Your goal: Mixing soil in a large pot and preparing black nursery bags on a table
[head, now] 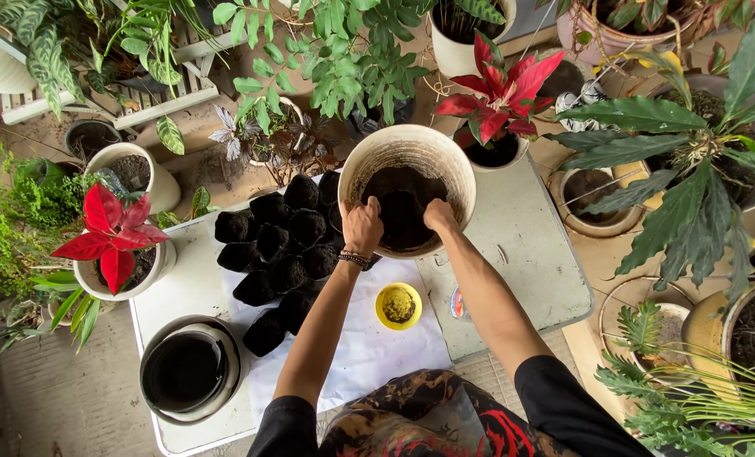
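Both arms stretch forward from the bottom of the frame to a large white pot (408, 188) standing at the upper middle, at the far edge of a pale table (525, 254). The pot is tipped toward the person, probably so its mouth faces them and the dark soil (403, 211) inside is easy to reach. The left hand (361, 227), with a beaded bracelet at the wrist, sits at the near rim with its fingers curled down into the pot; the right hand (439, 216) does the same just beside it. Both are knuckles-up and bent at the wrist, the fingertips hidden in the soil, so I cannot tell whether either is closed around anything.

Just left of the pot lies a cluster of small black grow bags (280, 254), filled and packed side by side, partly on a white cloth (369, 347) spread over the table. A small yellow bowl (398, 305) of crumbly stuff rests on that cloth, near the elbows. At the lower left stands a stack of empty pots (189, 371), and potted plants with red leaves (115, 233) ring the table
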